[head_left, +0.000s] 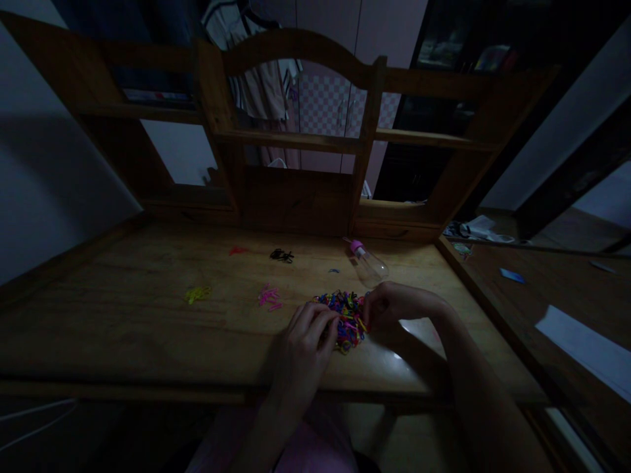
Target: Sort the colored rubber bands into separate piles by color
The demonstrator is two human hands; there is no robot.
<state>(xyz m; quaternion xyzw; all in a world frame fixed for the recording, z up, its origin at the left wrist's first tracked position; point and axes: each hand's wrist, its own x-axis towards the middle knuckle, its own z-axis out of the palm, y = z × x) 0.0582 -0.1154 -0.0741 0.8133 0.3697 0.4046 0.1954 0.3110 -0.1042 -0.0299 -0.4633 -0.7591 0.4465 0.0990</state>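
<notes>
A mixed heap of small colourful elastic bands (349, 320) lies on the wooden desk between my hands. My left hand (308, 332) rests at the heap's left edge, fingers curled and thumb close to the fingertips; whatever they pinch is too small to see. On the heap's right side, my right hand (394, 302) bends down with its fingertips pressed together among the bands, what is in them hidden. Sorted by colour, small groups lie apart: yellow bands (198, 294), pink bands (269, 297), black bands (281, 255), red bands (237, 250) and a few blue bands (334, 270).
Behind the heap, a clear bulb-shaped bottle (371, 264) with a pink cap lies on its side. A wooden shelf unit (296, 141) rises along the desk's back edge. On the right, a lower brown surface holds a white paper (586, 348) and a blue card (511, 275).
</notes>
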